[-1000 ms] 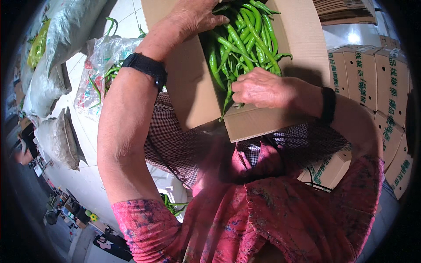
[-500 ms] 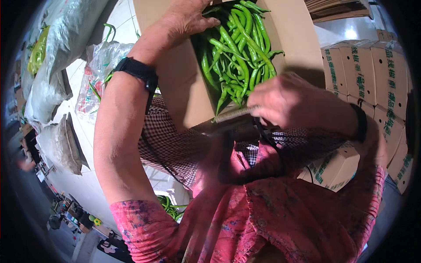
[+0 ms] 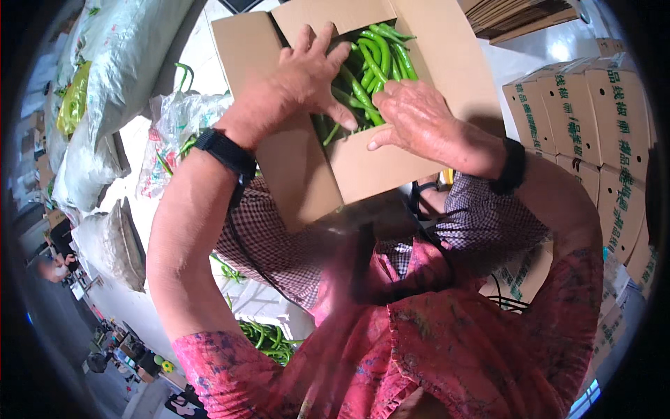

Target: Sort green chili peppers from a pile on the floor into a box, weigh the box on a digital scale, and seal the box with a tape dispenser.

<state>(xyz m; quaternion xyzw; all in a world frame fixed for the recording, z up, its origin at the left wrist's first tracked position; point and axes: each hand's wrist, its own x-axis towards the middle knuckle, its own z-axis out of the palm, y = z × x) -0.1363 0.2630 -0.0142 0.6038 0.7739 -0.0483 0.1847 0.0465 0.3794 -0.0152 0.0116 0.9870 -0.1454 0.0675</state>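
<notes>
A brown cardboard box point(image 3: 300, 157) filled with long green chili peppers point(image 3: 377, 63) stands in front of me with its flaps up or spread. Its near flap point(image 3: 377, 164) is folded in over the closest peppers. My left hand point(image 3: 310, 77) lies with spread fingers across the box's left side and the peppers, its thumb near the edge of that flap. My right hand point(image 3: 419, 122) rests on the near flap, thumb on the cardboard and fingers bent over its edge at the peppers. Its fingertips are partly hidden.
Stacked printed cartons point(image 3: 579, 133) stand at the right, with flattened cardboard point(image 3: 520, 17) behind. Large pale sacks point(image 3: 129, 63) and a clear plastic bag point(image 3: 185, 119) lie on the left. More green peppers point(image 3: 262, 339) lie low beside my left arm.
The near flap has folded inward over the peppers. My right hand has moved up and left onto it. My left hand has come down from the far corner, its fingers now spread.
</notes>
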